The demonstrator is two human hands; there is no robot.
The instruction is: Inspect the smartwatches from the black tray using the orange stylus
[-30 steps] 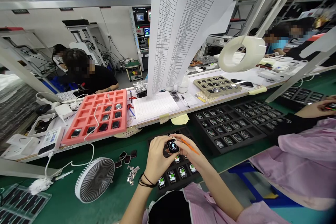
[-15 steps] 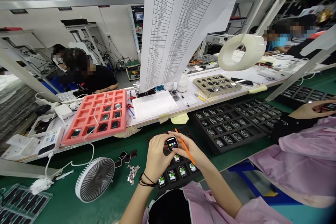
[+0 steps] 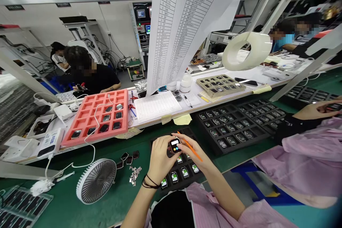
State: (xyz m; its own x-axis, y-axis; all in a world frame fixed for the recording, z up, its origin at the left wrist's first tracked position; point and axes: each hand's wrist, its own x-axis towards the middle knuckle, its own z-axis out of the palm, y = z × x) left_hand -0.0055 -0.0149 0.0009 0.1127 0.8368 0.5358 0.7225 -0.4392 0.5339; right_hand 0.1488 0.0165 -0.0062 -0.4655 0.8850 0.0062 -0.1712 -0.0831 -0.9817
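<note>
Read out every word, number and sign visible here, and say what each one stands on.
Nothing here can be quoted.
Hanging printed sheets: columns of numbers and characters, too small to read.
Smartwatch screen, held in the left hand: coloured icons, no legible text.
Paper form: ruled rows, too small to read.
Wall signs: too small to read.

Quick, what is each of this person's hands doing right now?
Left hand: closed, holding a black square smartwatch with a lit screen.
Right hand: closed, holding a thin orange stick, also touching the watch.
</note>
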